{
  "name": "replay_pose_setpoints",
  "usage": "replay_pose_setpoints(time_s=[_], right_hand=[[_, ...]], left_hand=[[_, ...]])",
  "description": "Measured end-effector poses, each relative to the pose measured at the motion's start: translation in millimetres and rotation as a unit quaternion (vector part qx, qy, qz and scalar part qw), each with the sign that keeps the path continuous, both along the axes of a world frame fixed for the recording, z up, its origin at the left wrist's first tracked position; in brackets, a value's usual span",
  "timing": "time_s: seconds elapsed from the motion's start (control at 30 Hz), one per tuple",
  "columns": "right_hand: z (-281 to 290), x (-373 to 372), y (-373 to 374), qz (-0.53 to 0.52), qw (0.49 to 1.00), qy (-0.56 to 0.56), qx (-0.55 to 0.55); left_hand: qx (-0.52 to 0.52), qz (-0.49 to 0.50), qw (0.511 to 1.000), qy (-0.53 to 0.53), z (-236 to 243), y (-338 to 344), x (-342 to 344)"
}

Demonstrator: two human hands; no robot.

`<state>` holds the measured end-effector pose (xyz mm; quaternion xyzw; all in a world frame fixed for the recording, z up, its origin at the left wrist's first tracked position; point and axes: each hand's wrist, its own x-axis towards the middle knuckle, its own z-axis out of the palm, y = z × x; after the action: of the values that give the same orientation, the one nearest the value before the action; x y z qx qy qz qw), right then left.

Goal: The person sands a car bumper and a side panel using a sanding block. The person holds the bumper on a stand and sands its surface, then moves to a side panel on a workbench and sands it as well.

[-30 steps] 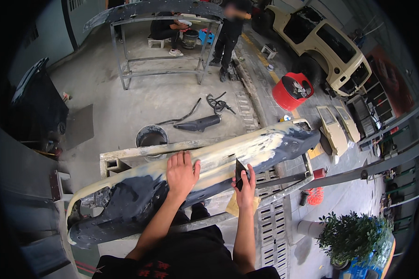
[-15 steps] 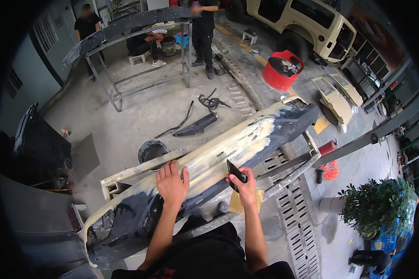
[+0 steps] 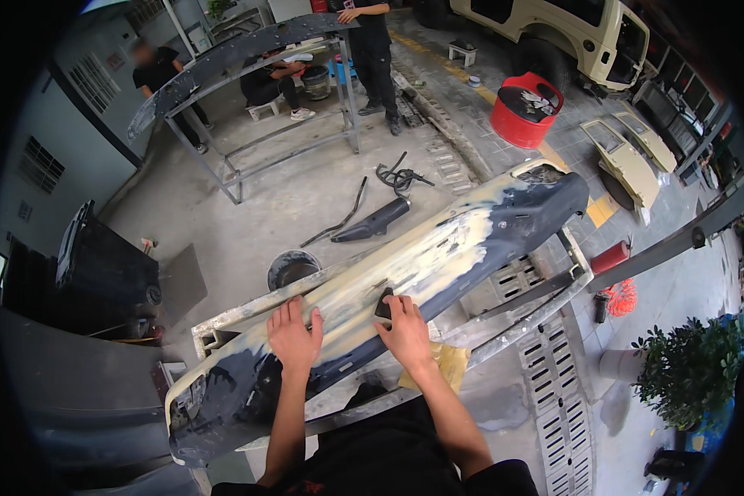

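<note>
A long car bumper (image 3: 463, 244), dark grey with smeared cream and white patches, lies diagonally across a metal stand (image 3: 517, 337) in front of me. My left hand (image 3: 294, 337) rests on its cream surface, fingers stretched out and holding nothing. To the right, my right hand (image 3: 407, 332) grips a black sanding block (image 3: 383, 303) against the bumper's middle; the fingers partly cover it. Below the right wrist, a creased yellow sheet, seemingly sandpaper (image 3: 449, 364), hangs near the stand's near rail.
Behind the bumper are a grey bucket (image 3: 293, 266) and black plastic pipe parts (image 3: 372, 220). Another bumper (image 3: 256, 45) lies on a rack with several people around it. A red tub (image 3: 524, 120), red cylinder (image 3: 611, 256), coiled red hose (image 3: 621, 298) and potted plant (image 3: 686, 368) stand rightward.
My right hand has turned over and moved left, bringing the raised sanding block down onto the bumper. My left hand stays on the bumper. The whole view has shifted slightly.
</note>
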<state>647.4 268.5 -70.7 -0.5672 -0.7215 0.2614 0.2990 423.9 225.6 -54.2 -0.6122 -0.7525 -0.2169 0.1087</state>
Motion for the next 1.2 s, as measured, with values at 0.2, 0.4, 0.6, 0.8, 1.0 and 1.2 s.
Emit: replay_pose_setpoints(time_s=[0.2, 0.4, 0.6, 0.8, 1.0, 1.2], right_hand=[[5, 46, 26, 0.109, 0.971, 0.153, -0.145], [-9, 70, 26, 0.082, 0.784, 0.54, -0.294], [-12, 48, 7, 0.049, 0.534, 0.748, -0.392], [-19, 10, 15, -0.028, 0.7, 0.615, -0.362], [-10, -9, 26, -0.09, 0.769, 0.521, -0.36], [-12, -14, 31, -0.135, 0.81, 0.454, -0.345]], left_hand=[[0.016, 0.018, 1.0, 0.002, 0, 2, 2], [0.01, 0.04, 0.999, -0.005, 0, 3, 4], [0.005, 0.048, 0.999, -0.005, 1, 4, 4], [0.005, 0.037, 0.999, -0.01, 1, 6, 5], [0.014, 0.01, 1.0, -0.005, 1, 3, 0], [0.007, -0.005, 1.0, -0.026, 2, 0, -6]])
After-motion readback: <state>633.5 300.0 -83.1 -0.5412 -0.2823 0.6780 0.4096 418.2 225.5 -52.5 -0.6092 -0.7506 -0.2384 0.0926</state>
